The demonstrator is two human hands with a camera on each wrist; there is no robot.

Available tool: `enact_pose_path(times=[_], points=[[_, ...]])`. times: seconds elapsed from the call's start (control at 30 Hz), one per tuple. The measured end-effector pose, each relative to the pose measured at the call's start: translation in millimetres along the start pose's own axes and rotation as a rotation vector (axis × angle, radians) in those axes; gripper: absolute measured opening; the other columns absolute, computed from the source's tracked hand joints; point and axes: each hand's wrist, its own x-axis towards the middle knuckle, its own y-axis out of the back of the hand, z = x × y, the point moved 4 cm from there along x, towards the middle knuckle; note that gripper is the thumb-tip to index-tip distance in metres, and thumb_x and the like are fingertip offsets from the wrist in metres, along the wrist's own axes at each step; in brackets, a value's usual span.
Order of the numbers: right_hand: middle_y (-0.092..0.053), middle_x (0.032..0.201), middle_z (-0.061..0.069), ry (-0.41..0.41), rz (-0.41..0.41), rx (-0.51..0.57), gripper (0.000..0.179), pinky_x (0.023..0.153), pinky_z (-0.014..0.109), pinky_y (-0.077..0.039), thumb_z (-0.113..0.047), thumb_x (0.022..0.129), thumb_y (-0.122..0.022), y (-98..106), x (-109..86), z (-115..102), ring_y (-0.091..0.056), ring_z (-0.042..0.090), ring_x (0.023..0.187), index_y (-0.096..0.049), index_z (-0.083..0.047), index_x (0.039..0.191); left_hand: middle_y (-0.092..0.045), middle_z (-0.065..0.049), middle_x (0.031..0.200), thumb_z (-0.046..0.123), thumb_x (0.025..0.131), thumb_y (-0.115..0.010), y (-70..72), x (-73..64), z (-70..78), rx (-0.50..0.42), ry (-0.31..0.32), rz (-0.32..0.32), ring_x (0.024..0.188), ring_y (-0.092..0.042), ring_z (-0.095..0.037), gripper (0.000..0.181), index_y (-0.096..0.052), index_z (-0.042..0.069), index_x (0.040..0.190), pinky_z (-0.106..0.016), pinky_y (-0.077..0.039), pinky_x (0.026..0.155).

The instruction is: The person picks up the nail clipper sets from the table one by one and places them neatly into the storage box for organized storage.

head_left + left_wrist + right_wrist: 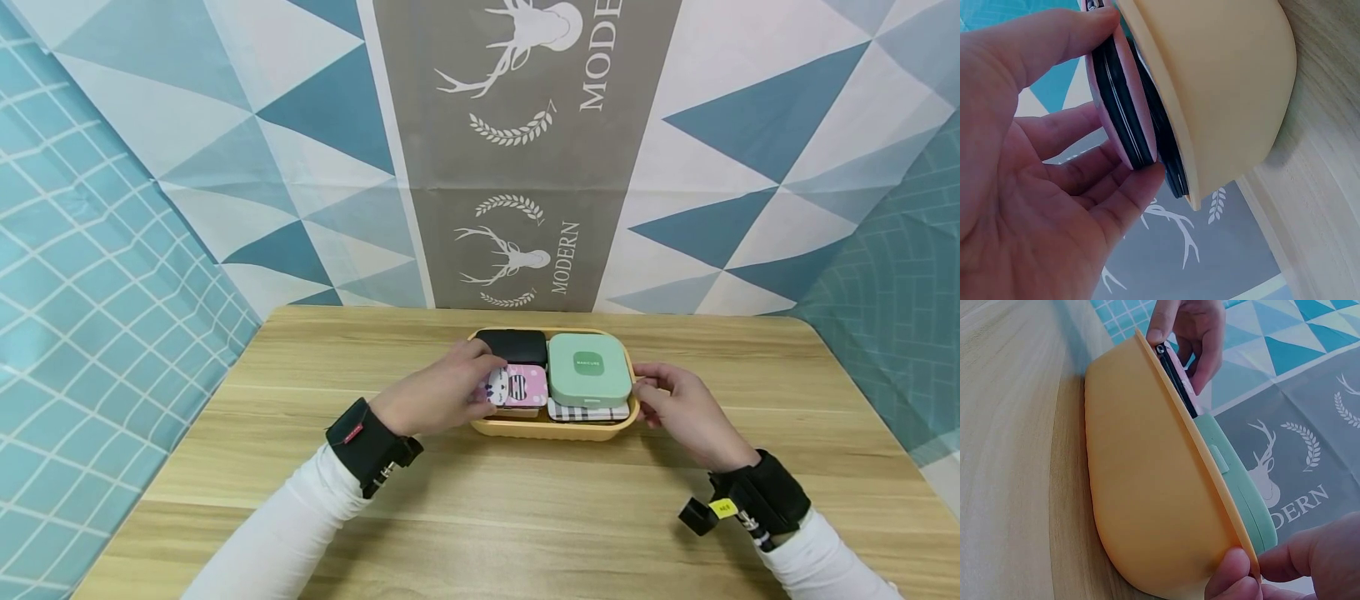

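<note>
A yellow oval basket [555, 430] stands on the table, packed with several cases. My left hand [450, 390] grips a small pink zippered case [527, 385] with a cartoon cat print, at the basket's left part. In the left wrist view, thumb and fingers hold the case's edges [1116, 103] at rim height, its dark zipper band showing. My right hand [686, 417] pinches the basket's right rim between thumb and fingers, seen close in the right wrist view. A mint-green box [588, 371] labelled manicure sits in the right part, over a black-and-white checked item [588, 412].
Behind the pink case lies a black case [513, 346] in the basket. Something brownish shows beneath the pink case. The wooden table [480, 517] reaches back to a wall covering [517, 167] with deer and triangle prints, and a blue tiled covering [97, 292] hangs at the left.
</note>
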Motion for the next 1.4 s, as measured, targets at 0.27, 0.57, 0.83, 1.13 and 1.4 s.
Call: enact_pose_path(times=[0.27, 0.57, 0.83, 1.13, 1.4], points=[[-0.058, 0.114, 0.02, 0.011, 0.004, -0.015, 0.048, 0.067, 0.031, -0.055, -0.014, 0.113, -0.05, -0.6, -1.6, -2.8, -0.061, 0.024, 0.086, -0.043, 0.009, 0.153, -0.054, -0.004, 0.116, 0.019, 0.095, -0.081, -1.8, 1.6, -0.3, 0.007, -0.001, 0.004, 0.103, -0.049, -0.016, 0.05, -0.064, 0.0, 0.138, -0.029, -0.049, 0.088], [-0.058, 0.114, 0.02, 0.013, 0.002, -0.018, 0.048, 0.067, 0.031, -0.055, -0.015, 0.113, -0.05, -0.2, -1.4, -2.1, -0.061, 0.024, 0.086, -0.043, 0.008, 0.154, -0.054, -0.004, 0.117, 0.022, 0.095, -0.082, -4.4, 3.7, -1.4, 0.024, 0.005, -0.006, 0.104, -0.048, -0.016, 0.052, -0.064, 0.0, 0.139, -0.028, -0.049, 0.088], [-0.058, 0.113, 0.02, 0.026, -0.01, -0.014, 0.048, 0.067, 0.032, -0.055, -0.014, 0.113, -0.05, 0.6, -1.5, -1.5, -0.06, 0.024, 0.085, -0.043, 0.008, 0.154, -0.052, -0.003, 0.113, 0.019, 0.095, -0.081, -3.9, 5.1, -0.2, 0.012, 0.009, -0.003, 0.103, -0.047, -0.016, 0.049, -0.065, 0.001, 0.138, -0.027, -0.048, 0.085], [-0.059, 0.111, 0.02, 0.029, -0.013, -0.008, 0.047, 0.066, 0.033, -0.054, -0.015, 0.113, -0.049, 0.7, -0.8, -1.5, -0.06, 0.025, 0.085, -0.043, 0.008, 0.154, -0.049, -0.004, 0.112, 0.016, 0.095, -0.08, -4.4, 4.8, -0.3, -0.011, -0.003, 0.015, 0.102, -0.047, -0.017, 0.046, -0.065, 0.0, 0.136, -0.028, -0.048, 0.085], [-0.059, 0.112, 0.02, 0.024, -0.011, -0.004, 0.048, 0.067, 0.032, -0.055, -0.015, 0.113, -0.049, 0.4, -1.9, -1.9, -0.06, 0.025, 0.085, -0.043, 0.008, 0.154, -0.048, -0.005, 0.114, 0.016, 0.095, -0.081, -5.0, 4.2, 0.7, -0.016, 0.005, 0.017, 0.104, -0.046, -0.018, 0.047, -0.065, 0.0, 0.137, -0.028, -0.048, 0.086]])
